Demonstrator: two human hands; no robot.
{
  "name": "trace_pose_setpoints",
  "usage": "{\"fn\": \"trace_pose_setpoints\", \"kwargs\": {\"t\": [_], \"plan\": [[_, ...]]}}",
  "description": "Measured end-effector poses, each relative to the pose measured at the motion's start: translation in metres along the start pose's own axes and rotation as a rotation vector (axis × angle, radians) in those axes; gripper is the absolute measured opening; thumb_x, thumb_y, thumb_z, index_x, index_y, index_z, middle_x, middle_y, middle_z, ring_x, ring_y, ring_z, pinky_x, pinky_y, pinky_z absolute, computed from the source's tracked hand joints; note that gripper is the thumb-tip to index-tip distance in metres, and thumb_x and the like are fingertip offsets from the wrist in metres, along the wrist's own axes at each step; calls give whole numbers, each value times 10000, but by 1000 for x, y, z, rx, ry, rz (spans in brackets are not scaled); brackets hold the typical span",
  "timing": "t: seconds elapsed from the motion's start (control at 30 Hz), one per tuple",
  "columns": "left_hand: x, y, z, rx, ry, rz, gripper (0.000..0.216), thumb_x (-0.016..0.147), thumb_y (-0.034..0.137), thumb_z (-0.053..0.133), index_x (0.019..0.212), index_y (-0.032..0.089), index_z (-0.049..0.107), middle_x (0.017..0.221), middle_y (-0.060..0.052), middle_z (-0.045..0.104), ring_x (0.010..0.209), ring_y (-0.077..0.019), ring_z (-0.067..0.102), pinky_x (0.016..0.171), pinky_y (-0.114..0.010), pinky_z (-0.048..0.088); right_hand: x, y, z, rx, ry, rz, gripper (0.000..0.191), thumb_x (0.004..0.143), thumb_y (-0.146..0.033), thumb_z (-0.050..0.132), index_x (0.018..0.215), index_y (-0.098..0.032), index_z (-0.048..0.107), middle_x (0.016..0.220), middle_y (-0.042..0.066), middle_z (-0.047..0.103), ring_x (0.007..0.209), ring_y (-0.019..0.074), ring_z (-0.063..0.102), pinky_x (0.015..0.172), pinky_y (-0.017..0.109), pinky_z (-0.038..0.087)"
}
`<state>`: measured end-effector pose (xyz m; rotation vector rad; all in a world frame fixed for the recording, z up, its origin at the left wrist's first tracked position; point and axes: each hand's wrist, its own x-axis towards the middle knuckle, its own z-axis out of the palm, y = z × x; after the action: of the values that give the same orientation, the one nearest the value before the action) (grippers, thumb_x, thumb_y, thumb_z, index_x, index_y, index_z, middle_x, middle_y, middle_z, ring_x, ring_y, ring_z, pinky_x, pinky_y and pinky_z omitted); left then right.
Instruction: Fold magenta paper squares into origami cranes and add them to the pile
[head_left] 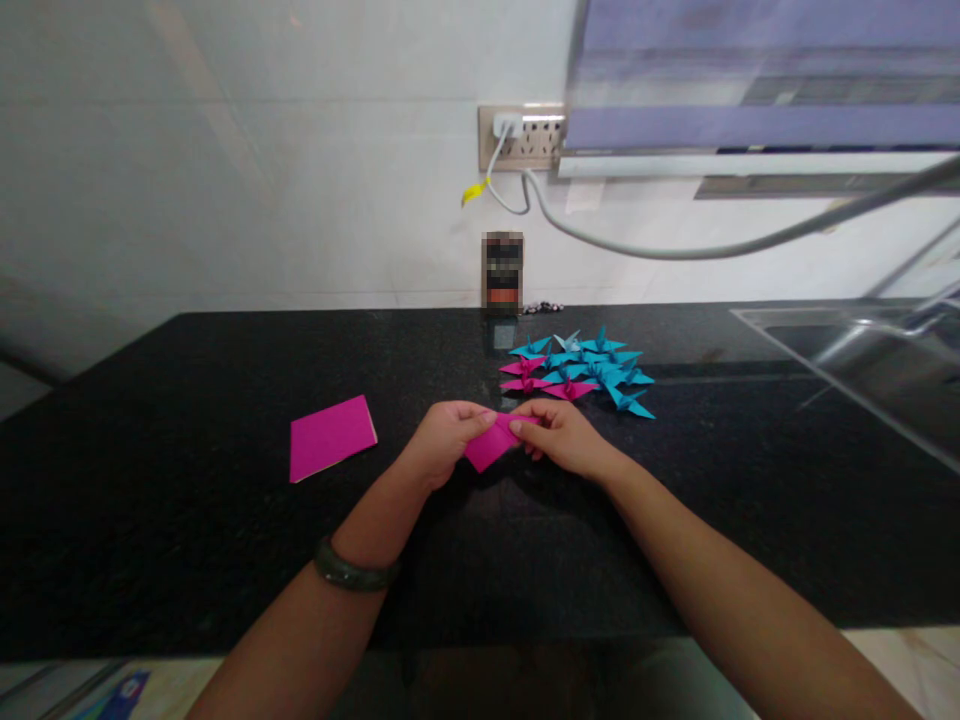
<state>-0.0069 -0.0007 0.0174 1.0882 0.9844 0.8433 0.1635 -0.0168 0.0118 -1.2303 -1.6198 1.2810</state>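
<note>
Between my two hands is a folded piece of pink origami paper [484, 449], held just above the dark countertop. My left hand [448, 437] pinches its left side, thumb on top. On the right side, my right hand [559, 434] grips the paper between thumb and fingers; the fingertips underneath are partly hidden. Just beyond the hands lies a cluster of folded paper cranes, mostly blue [596, 370], with several pink cranes [570, 388] at the near left and a pale one [568, 341] at the back. A stack of pink paper sheets [332, 438] rests to the left.
The black countertop [187, 560] runs back to a white tiled wall. A small blurred dark box [502, 273] stands against that wall, beside a beaded string [544, 307]. Above are a socket [532, 140] and a hanging cable [645, 250]. A sink edge [840, 380] is at right.
</note>
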Motion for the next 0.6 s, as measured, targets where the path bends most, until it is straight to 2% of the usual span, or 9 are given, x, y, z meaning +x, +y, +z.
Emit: {"fn": "trace_pose_setpoints", "kwargs": {"t": [0.4,0.6], "plan": [[0,-2,1,-31,-46,2,226,630,283,675,731,82,651,657,-92,674,554,-142,582,575,-265,431,0,3,1,-42,-34,7,220,750,-363,546,739,-143,551,619,-2,581,472,60,480,406,164,389],[1,-2,2,-28,-23,13,218,638,277,669,735,83,645,647,-84,674,540,-134,576,556,-252,423,-2,-1,2,-81,-55,15,215,771,-369,515,737,-157,500,635,-6,562,486,65,472,402,164,384]]}}
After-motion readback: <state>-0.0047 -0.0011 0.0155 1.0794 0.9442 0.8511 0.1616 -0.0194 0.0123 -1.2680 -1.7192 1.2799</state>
